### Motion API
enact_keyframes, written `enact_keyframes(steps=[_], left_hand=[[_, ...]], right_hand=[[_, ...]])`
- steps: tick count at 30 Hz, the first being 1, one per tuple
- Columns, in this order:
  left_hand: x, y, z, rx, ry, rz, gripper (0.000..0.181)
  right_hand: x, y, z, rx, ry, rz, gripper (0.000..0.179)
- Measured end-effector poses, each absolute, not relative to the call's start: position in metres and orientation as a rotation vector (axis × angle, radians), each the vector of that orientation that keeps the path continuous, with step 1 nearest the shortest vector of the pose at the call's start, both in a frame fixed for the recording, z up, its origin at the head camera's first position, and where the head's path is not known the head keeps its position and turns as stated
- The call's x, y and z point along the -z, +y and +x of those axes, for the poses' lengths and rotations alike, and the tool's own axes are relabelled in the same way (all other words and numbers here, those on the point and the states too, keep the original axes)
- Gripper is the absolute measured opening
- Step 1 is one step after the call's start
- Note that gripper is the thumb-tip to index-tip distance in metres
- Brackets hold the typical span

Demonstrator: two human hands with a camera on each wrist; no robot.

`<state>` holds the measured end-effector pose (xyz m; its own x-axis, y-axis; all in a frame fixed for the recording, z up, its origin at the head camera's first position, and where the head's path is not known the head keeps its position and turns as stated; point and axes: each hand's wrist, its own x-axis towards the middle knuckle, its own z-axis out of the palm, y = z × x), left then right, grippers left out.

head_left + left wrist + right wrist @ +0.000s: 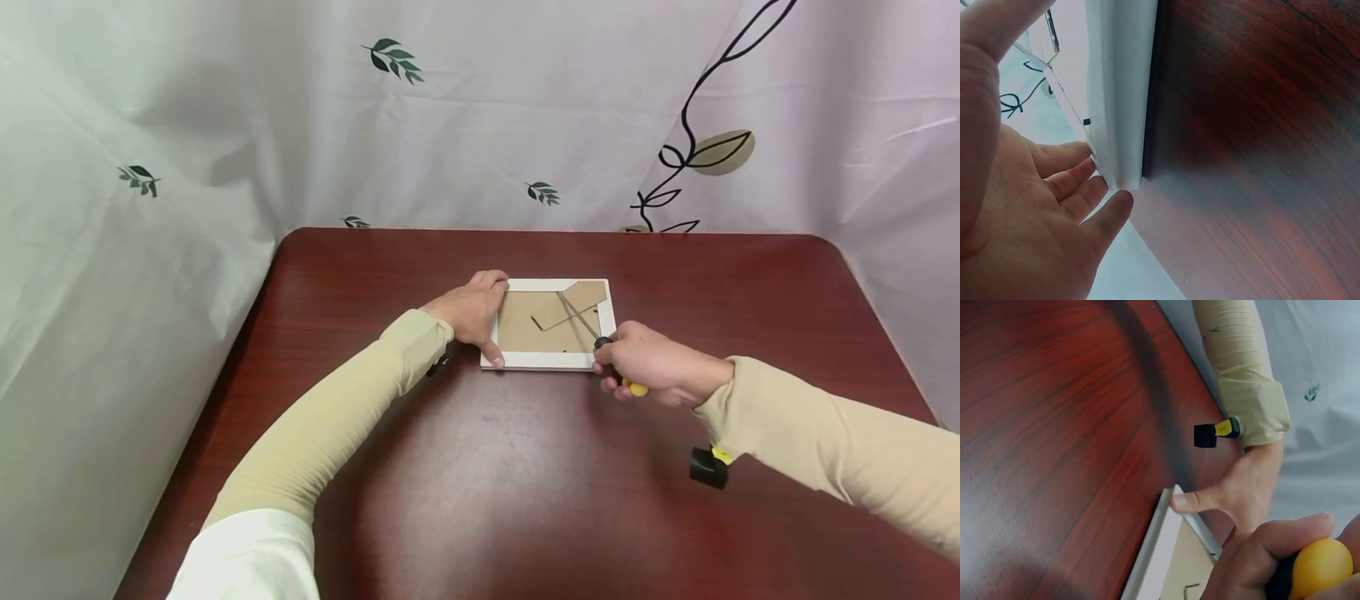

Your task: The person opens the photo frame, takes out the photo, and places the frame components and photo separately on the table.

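A picture frame (546, 360) with a white border lies back side up, showing its brown backing board (517, 321). Across the backing sits a brown stand flap (588, 293), and a small bent metal piece (537, 323) shows on the board. My left hand (471, 310) spans the frame's left side, fingers at the far corner and thumb pressing the near corner. With my right hand (651, 360) I grip a screwdriver by its black and yellow handle (1321, 567). Its thin shaft (579, 315) slants over the backing, tip at the far inner edge of the border.
Under the frame is a dark red-brown wooden table (480, 500). A pale curtain (465, 125) with leaf patterns hangs behind and at both sides. A black wrist camera (708, 468) hangs below the right sleeve.
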<state>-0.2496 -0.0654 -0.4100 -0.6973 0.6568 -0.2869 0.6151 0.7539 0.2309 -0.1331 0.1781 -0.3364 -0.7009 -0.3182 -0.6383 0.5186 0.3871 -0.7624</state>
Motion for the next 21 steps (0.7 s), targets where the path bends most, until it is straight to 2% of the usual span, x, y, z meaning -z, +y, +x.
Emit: enact_keyframes(steps=[10,21], left_hand=[[0.408,-0.065,-0.251,-0.148,2.594,0.977,0.133],[0.407,-0.062,-0.252,-0.13,2.608,0.986,0.13]], right_hand=[[0.331,0.175,-0.139,1.495,1.75,0.211,0.012],[0.344,0.176,-0.137,1.557,1.758,0.197,0.012]])
